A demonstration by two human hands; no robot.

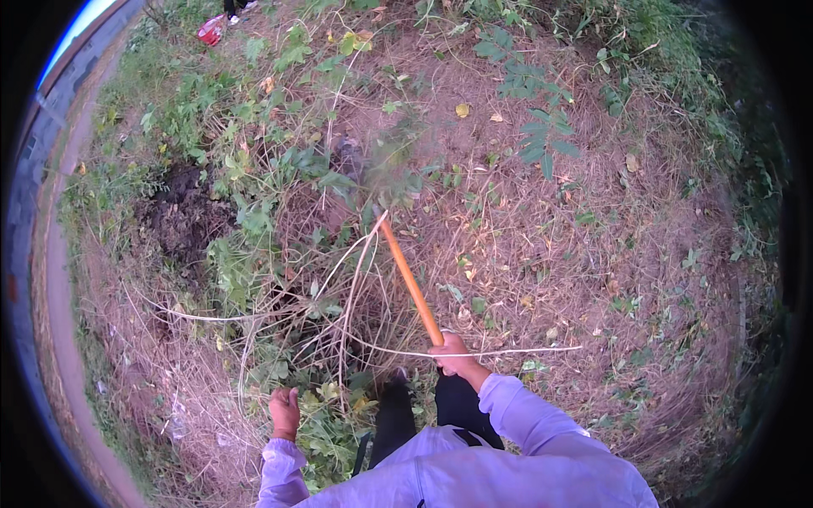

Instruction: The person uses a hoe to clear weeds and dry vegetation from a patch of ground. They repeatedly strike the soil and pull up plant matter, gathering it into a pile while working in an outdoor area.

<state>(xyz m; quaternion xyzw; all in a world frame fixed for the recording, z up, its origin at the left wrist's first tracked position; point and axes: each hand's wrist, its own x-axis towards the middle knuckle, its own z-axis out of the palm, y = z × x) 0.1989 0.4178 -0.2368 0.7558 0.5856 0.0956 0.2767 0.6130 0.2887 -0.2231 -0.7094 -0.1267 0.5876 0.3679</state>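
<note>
My right hand [450, 354] grips the lower end of an orange-brown tool handle [408, 273]. That handle slants up and away to the left, and its far end is lost among blurred leaves, so the tool's head cannot be made out. A thin pale stem [521, 350] crosses over the right hand. To the lower left, my left hand [284, 409] is held with curled fingers beside green leafy weeds [336, 428]; whether it holds anything cannot be told. Between the hands and the handle lies a tangle of dry, bare stems [346, 317].
Dark loose soil [184, 216] shows on the left. Dry cut grass [571, 254] covers the slope to the right. Green shrubs [660, 44] stand at the upper right. A red-and-white bag [211, 30] lies near a person's foot [234, 20] at the top. A path [70, 305] runs along the left.
</note>
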